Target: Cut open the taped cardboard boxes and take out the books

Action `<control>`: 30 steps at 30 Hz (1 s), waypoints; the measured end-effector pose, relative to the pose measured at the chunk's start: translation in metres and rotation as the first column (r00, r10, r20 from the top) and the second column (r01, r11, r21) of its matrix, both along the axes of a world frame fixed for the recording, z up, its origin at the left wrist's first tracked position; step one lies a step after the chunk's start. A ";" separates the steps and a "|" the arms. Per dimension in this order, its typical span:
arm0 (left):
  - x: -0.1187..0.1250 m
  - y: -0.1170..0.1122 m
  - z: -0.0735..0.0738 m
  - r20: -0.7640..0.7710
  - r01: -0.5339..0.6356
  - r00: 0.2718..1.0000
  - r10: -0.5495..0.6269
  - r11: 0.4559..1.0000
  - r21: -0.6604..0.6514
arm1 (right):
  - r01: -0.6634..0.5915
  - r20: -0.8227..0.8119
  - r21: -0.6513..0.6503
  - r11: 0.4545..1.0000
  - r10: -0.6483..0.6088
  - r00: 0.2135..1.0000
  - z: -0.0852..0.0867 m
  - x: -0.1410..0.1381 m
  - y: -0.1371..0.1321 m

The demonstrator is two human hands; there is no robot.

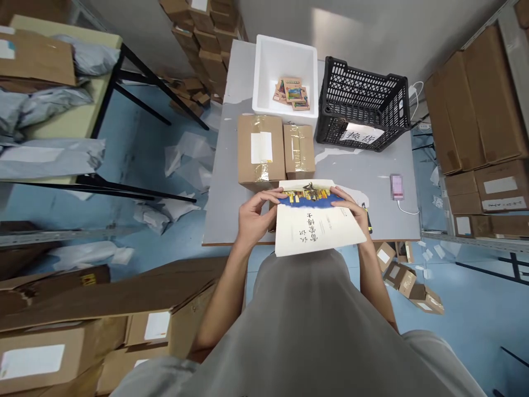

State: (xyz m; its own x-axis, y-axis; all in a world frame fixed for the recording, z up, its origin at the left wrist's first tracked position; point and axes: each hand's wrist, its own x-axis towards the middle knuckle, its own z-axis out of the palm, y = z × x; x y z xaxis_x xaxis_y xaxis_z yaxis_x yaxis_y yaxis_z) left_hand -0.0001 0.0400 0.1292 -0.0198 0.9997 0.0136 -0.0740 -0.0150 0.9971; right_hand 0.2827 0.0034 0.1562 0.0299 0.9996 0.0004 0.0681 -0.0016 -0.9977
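Observation:
A book (318, 223) with a white cover, a blue and yellow picture band and black Chinese characters is held above the table's near edge, close to my body. My left hand (259, 216) grips its left side near the far end, thumb and fingers pressed on it. My right hand (350, 208) grips the opposite side, fingers over the cover's edge. Just right of my right hand lies a black and yellow tool (367, 218), partly hidden. Beyond the book stand two taped cardboard boxes, a larger one (246, 151) and a smaller one (306, 146).
A white foam box (258, 82) with several small picture packs (294, 92) stands at the table's back, beside a black plastic crate (330, 124). A phone (397, 187) on a cable lies at the right. Parcels fill a side table (88, 118); cartons (475, 105) are stacked right.

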 end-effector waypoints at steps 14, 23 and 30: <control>-0.002 -0.001 -0.001 -0.001 0.062 0.998 -0.063 0.989 -0.132 | 0.209 0.033 -0.097 0.973 -0.207 0.978 -0.015 0.005 -0.006; 0.010 0.007 0.008 -0.039 -0.101 0.995 0.096 0.985 -0.139 | 0.203 -0.008 -0.181 0.962 -0.207 0.978 -0.011 -0.008 0.002; 0.001 0.004 0.016 -0.046 -0.074 0.996 0.077 0.996 0.055 | 0.111 -0.117 -0.171 0.979 -0.132 0.984 -0.019 -0.001 -0.002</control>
